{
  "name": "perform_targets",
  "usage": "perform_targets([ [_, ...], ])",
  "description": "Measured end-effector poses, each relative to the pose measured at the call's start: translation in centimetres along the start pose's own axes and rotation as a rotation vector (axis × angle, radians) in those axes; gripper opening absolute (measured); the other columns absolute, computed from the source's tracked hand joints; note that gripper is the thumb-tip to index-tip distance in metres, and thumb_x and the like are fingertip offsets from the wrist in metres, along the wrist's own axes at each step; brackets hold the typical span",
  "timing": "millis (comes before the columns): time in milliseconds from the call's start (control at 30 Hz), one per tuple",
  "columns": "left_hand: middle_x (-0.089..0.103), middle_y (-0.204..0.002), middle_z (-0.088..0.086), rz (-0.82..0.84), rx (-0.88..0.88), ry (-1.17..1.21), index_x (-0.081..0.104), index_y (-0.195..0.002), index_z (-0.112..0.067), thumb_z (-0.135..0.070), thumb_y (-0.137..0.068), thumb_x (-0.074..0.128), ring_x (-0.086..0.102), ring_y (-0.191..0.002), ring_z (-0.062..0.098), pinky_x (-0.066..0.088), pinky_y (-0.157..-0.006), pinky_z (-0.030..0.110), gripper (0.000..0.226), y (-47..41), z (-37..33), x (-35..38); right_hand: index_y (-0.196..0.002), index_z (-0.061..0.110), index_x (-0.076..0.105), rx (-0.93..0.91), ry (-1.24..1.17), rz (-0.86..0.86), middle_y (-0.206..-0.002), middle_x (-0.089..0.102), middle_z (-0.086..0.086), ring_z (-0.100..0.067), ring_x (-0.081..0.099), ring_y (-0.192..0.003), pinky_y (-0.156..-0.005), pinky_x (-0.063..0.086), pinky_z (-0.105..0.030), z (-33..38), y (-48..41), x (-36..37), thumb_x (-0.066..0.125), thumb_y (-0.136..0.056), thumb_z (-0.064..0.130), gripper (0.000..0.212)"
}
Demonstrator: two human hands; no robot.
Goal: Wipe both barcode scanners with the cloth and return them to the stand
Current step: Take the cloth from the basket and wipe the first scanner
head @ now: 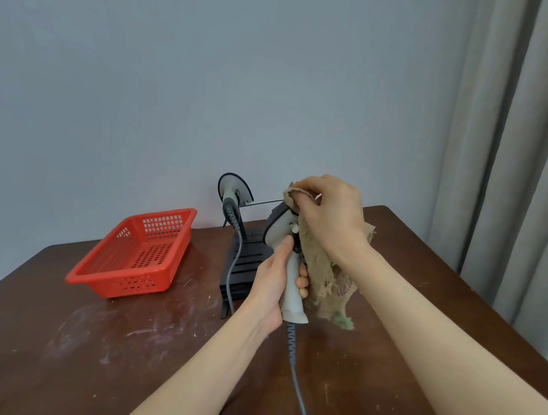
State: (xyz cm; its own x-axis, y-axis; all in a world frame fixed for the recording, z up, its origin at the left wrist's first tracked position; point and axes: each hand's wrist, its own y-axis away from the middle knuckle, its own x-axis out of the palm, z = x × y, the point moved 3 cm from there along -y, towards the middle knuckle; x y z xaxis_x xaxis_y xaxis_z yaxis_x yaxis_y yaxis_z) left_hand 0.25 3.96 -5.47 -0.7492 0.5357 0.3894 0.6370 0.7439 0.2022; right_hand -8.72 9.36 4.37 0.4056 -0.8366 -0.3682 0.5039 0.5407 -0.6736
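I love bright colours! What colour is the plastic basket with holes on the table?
Red. The rectangular perforated plastic basket shows best in the head view.

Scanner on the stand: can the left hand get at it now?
Probably not yet: the left hand holds the other scanner, so its grip is taken. The way to the scanner on the stand looks free otherwise.

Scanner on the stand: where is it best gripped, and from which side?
Probably by the slim handle of the docked scanner, below its wide head, coming from the near left: the handle faces the camera, and the held scanner crowds its right side.
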Motion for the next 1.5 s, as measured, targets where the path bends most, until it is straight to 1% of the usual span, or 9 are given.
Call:
perform_targets([
  [233,0.049,-0.054,0.0,0.001,-0.043,0.073,0.056,-0.088,-0.011,-0.046,-0.087,0.06,0.041,-0.037,0.009,0.038,-0.035,0.019,0.036,0.0,0.3,-0.4,-0.088,0.009,0.067,0.201,0.209,0.053,-0.085,0.068,-0.008,-0.027,0.061,-0.081,-0.069,0.049,-0.034,-2.8,-0.4,-1.2,0.048,-0.092,0.022,0.023],
  [467,0.048,-0.056,0.001,0.009,-0.027,0.055,0.058,-0.088,-0.01,-0.046,-0.089,0.057,0.041,-0.038,0.009,0.037,-0.036,0.02,0.036,-0.4,0.1,-0.3,-0.081,0.018,0.068,0.13,-0.074,0.085,-0.075,0.065,0.011,-0.001,0.056,-0.07,-0.062,0.04,-0.013,-1.3,0.4,-0.6,0.065,-0.086,0.024,0.009],
  [567,0.048,-0.056,0.001,0.024,-0.039,0.067,0.057,-0.093,-0.01,-0.047,-0.087,0.059,0.041,-0.039,0.01,0.038,-0.036,0.02,0.037,-0.3,0.2,0.0,-0.083,0.019,0.071,0.064,-0.013,0.107,-0.072,0.064,0.01,-0.003,0.054,-0.066,-0.063,0.04,-0.02,-1.1,0.6,0.2,0.063,-0.088,0.029,0.014],
  [733,0.05,-0.056,0.001,-0.012,-0.04,0.048,0.055,-0.097,-0.01,-0.045,-0.087,0.061,0.042,-0.039,0.01,0.038,-0.036,0.02,0.038,-0.3,0.3,-0.2,-0.093,0.018,0.071,0.172,0.196,0.134,-0.09,0.071,-0.004,-0.024,0.062,-0.088,-0.07,0.044,-0.03,-3.3,-0.1,-0.5,0.058,-0.089,0.028,0.017],
  [933,0.05,-0.056,0.001,-0.019,0.0,0.005,0.056,-0.093,-0.008,-0.043,-0.088,0.06,0.043,-0.039,0.01,0.038,-0.038,0.021,0.036,-0.2,-0.3,0.3,-0.087,0.016,0.07,0.096,0.029,0.109,-0.08,0.068,0.003,-0.015,0.06,-0.078,-0.07,0.046,-0.028,-2.0,-0.1,-0.5,0.06,-0.089,0.027,0.015],
  [1067,0.051,-0.057,0.002,-0.031,-0.005,0.003,0.056,-0.089,-0.01,-0.044,-0.088,0.061,0.044,-0.04,0.01,0.039,-0.038,0.02,0.035,-0.2,-0.3,0.1,-0.096,0.013,0.069,0.154,0.268,0.159,-0.089,0.068,-0.005,-0.024,0.061,-0.085,-0.068,0.044,-0.03,-3.3,-0.2,-1.2,0.056,-0.091,0.028,0.02],
  [1267,0.051,-0.057,0.002,-0.031,0.011,-0.021,0.058,-0.095,-0.008,-0.042,-0.088,0.06,0.044,-0.041,0.011,0.039,-0.039,0.021,0.036,-0.1,-0.8,0.3,-0.08,0.022,0.064,0.086,0.018,0.142,-0.077,0.066,0.003,-0.014,0.058,-0.075,-0.064,0.041,-0.023,-1.9,-0.1,-1.1,0.059,-0.088,0.023,0.01],
  [1400,0.053,-0.056,0.0,-0.054,0.021,-0.04,0.057,-0.095,-0.009,-0.044,-0.087,0.062,0.045,-0.041,0.01,0.04,-0.039,0.021,0.037,-0.1,-1.7,-0.1,-0.094,0.015,0.067,0.211,0.302,0.159,-0.095,0.068,-0.011,-0.031,0.06,-0.091,-0.072,0.046,-0.033,-4.4,-0.4,-1.9,0.052,-0.085,0.016,0.017],
  [1500,0.055,-0.059,0.001,-0.077,0.066,-0.075,0.058,-0.096,-0.007,-0.042,-0.088,0.061,0.048,-0.045,0.011,0.042,-0.042,0.022,0.036,-0.2,-3.4,-0.4,-0.098,0.013,0.065,0.325,0.282,0.044,-0.099,0.067,-0.014,-0.035,0.059,-0.093,-0.077,0.05,-0.039,-6.0,-0.1,-3.5,0.043,-0.083,0.008,0.027],
])
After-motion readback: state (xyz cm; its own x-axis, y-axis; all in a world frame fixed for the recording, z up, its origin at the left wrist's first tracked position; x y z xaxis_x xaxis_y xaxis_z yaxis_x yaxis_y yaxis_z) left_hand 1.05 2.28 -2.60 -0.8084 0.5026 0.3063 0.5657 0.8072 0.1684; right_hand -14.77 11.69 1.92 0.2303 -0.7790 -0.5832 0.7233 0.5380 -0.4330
